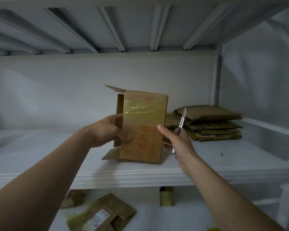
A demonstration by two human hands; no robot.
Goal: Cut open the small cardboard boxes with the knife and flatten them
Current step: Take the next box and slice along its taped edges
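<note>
A small cardboard box [143, 129] with orange print and clear tape stands on end on the white shelf [40, 152], its left-side flaps open. My left hand [107, 130] grips the box's left edge, thumb on the front face. My right hand [178, 140] holds a slim silver knife [181, 121], blade pointing up, while its thumb touches the box's right edge.
A stack of flattened cardboard boxes [210, 124] lies on the shelf just right of the knife. On the lower shelf are several more boxes [102, 212] and a small upright box [167, 195]. A shelf post [218, 77] stands at the back right.
</note>
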